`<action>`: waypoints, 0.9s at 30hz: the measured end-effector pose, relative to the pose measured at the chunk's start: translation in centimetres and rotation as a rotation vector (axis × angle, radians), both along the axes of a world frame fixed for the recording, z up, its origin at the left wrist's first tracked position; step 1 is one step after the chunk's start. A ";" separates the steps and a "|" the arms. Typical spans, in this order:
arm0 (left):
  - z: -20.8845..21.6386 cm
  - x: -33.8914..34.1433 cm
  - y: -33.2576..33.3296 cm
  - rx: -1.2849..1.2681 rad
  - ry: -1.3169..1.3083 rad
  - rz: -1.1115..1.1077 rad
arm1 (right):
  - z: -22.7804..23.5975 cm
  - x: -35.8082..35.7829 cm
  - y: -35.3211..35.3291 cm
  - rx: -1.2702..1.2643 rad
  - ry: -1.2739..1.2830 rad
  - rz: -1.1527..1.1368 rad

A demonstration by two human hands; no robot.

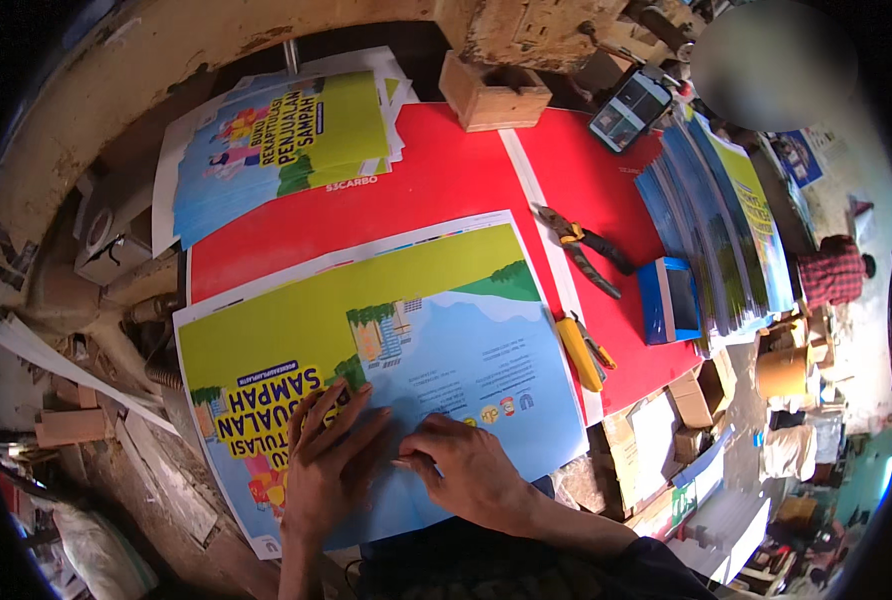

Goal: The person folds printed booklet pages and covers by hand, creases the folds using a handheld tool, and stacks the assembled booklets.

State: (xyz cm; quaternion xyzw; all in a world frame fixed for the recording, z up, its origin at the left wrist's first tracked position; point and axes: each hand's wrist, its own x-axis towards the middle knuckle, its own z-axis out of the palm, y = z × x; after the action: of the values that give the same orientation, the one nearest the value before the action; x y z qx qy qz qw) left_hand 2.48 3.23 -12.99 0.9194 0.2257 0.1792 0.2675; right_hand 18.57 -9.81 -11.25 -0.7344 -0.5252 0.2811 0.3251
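Observation:
A large printed cover sheet (446, 262), green and blue with drawings and lettering, lies in front of me on a red board (416, 185). My left hand (328, 460) rests on its printed side, fingers stretched out over the lettering. Just to the right, my right hand (474, 476) presses on the blue part with its fingers curled together. What those fingers hold, if anything, is hidden. Beyond the sheet's right edge lie pliers (584, 250) with black and yellow handles, and a yellow cutter (579, 355).
At the far left is a stack of similar printed sheets (351, 125). A wooden box (491, 92) and a phone (631, 108) sit at the back. To the right stand a blue box (656, 300) and a tall pile of booklets (711, 225). A person (834, 272) is farther off.

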 end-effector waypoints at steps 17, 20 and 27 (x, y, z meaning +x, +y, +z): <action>2.7 -2.7 -10.9 -1.264 0.184 -0.179 | 2.5 30.8 -16.5 0.028 -0.743 -0.747; -5.8 -4.9 -13.4 -1.451 0.085 0.076 | 2.5 27.8 -14.1 0.189 -0.976 -0.670; -2.6 -9.6 -15.5 -0.716 -0.033 0.618 | 10.1 6.0 -4.5 0.148 -0.203 0.305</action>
State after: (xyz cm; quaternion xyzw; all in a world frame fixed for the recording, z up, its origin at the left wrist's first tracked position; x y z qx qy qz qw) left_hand -7.13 -12.27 -15.60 0.6560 0.5323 0.1758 0.5054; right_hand 24.61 -14.33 -1.10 -0.6452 -0.6795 0.2124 0.2773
